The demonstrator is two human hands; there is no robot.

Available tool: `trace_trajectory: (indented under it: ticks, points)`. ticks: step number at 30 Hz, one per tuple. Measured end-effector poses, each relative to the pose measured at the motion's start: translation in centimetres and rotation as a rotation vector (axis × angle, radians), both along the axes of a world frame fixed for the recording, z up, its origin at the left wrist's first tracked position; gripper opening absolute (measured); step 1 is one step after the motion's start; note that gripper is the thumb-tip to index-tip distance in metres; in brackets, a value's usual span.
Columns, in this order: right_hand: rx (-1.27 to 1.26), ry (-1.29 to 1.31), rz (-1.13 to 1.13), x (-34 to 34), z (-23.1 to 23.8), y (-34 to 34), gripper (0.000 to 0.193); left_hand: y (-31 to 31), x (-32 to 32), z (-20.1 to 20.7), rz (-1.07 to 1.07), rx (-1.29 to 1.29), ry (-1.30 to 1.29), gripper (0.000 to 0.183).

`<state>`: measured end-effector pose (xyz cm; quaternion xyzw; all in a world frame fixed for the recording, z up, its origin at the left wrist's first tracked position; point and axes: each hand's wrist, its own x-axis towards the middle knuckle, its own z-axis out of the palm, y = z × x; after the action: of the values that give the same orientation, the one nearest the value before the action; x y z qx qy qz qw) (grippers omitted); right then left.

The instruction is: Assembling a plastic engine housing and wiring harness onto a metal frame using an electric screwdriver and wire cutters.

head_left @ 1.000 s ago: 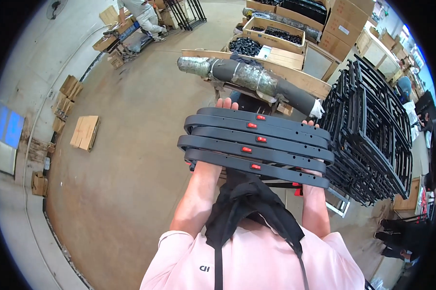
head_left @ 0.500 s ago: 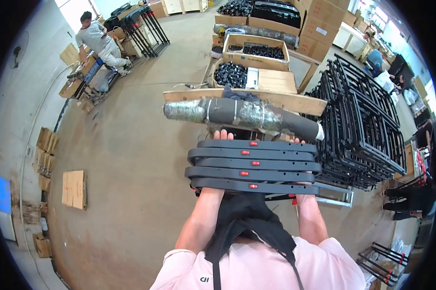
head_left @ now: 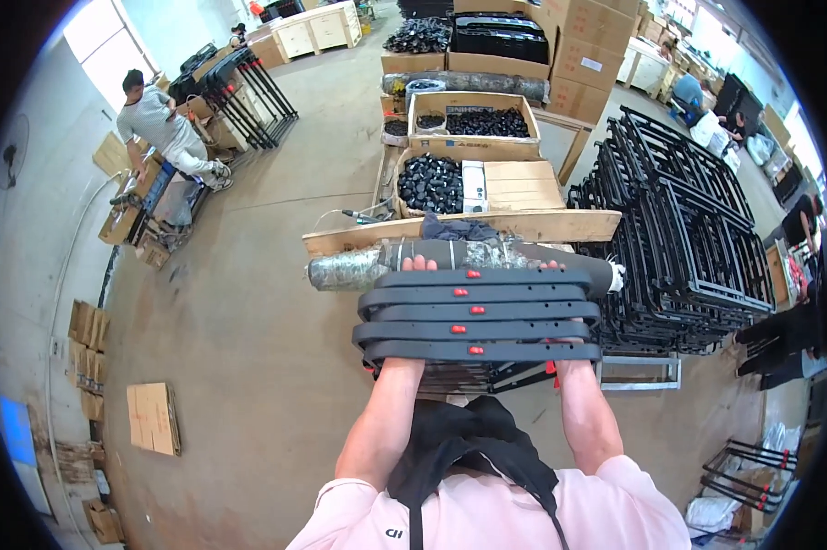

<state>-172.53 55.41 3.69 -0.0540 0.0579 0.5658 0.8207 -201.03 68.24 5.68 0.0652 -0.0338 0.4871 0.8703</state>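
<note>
Looked like a factory workshop: had a stained floor (head_left: pixel 248 367), open boxes (head_left: pixel 473 145) of small black parts (head_left: pixel 430 183), cartons (head_left: pixel 578 60) and wooden crates (head_left: pixel 322 32) at the far side, and (most tellingly) black metal frames (head_left: pixel 629 289) stacked on the right.

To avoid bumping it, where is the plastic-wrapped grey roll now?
In the head view, the roll lies near the centre, just beyond the curved black bars, before the wooden board.

We see curved bars (head_left: pixel 523 313) in dark grey, each marked by a bright red tab (head_left: pixel 477 310); our shirt (head_left: pixel 496 518) is pale pink, the cloth (head_left: pixel 468 449) over it black; the roll (head_left: pixel 473 254) mixes silver and dark grey with whitish bands; stacked frames (head_left: pixel 629 275) are black, cartons (head_left: pixel 580 71) tan, the floor (head_left: pixel 258 339) brownish.
</note>
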Motion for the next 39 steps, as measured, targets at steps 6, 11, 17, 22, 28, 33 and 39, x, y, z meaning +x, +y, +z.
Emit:
trace_trajectory:
  ticks: [6,11,17,22,28,33,39]
  points:
    - [-0.179,-0.456,0.073,-1.6,1.0,6.0,0.042,11.0,-3.1,-7.3,0.091,0.382,0.482,0.048]
    - [-0.247,-0.623,0.163,1.7,-4.4,6.1,0.040,9.3,0.4,-6.0,0.078,0.241,0.561,0.045]
    - [-0.545,-0.680,0.548,-0.4,-8.9,5.5,0.037,0.9,-4.6,-7.5,-0.108,0.147,1.424,0.036]
    - [-0.753,-0.929,0.721,-2.4,-13.0,1.1,0.031,-4.9,-9.6,1.9,0.342,1.023,1.965,0.019]
    - [-0.900,-1.072,0.960,-8.2,-15.5,0.1,0.021,1.1,-13.6,7.6,0.593,0.750,1.964,0.025]
    - [-0.913,-1.415,1.004,-11.5,-16.6,2.7,0.026,4.0,-14.1,7.5,0.392,1.149,2.012,0.043]
    - [-1.059,-1.725,0.807,-16.5,-19.5,4.3,0.034,6.4,-16.7,7.1,0.274,1.346,1.766,0.044]
